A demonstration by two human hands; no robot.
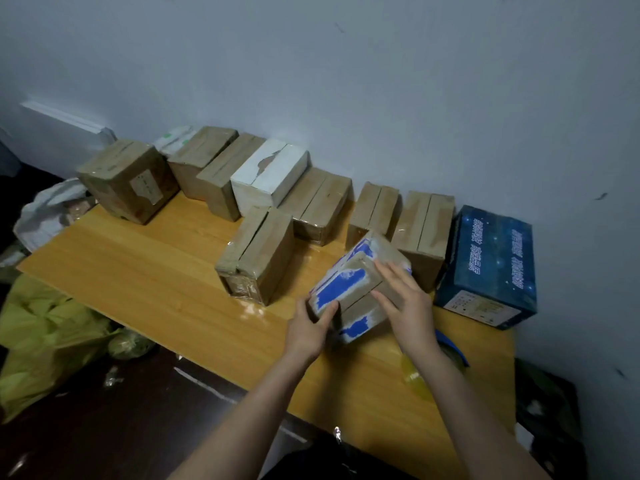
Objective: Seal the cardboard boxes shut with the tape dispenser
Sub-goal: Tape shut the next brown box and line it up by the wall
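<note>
Brown cardboard: a row of closed boxes [424,233] stands beyond both hands, along the grey wall [381,81]; one more brown box [256,254] sits nearer, just left of the left hand.
White box [270,174]: in that far row, its top skin torn.
Dark blue box [488,265]: printed with stars and pale lettering, just right of the right hand, against the wall.
Table [156,271]: yellow wood grain, bare and glossy to the left of the hands.
Off the table: a yellow plastic bag [45,337] and a white bag [48,209] lie far left of the left hand, below the table edge.
In the way: the right forearm crosses over the tape dispenser [450,351], which lies on the table just behind the right wrist.
Hard to make out: only a blue edge and a yellowish clear roll of the dispenser show — its shape is unclear; the lettering on the blue box is unreadable.
Held box [356,292]: between the two hands, tilted, one corner raised; grey-brown card with torn blue-and-white patches, its top flaps meeting at a seam.
Left hand [311,327]: fingers curled round the box's near left corner — gripping it.
Right hand [405,303]: fingers spread nearly flat, pressing on the box's top flaps.
</note>
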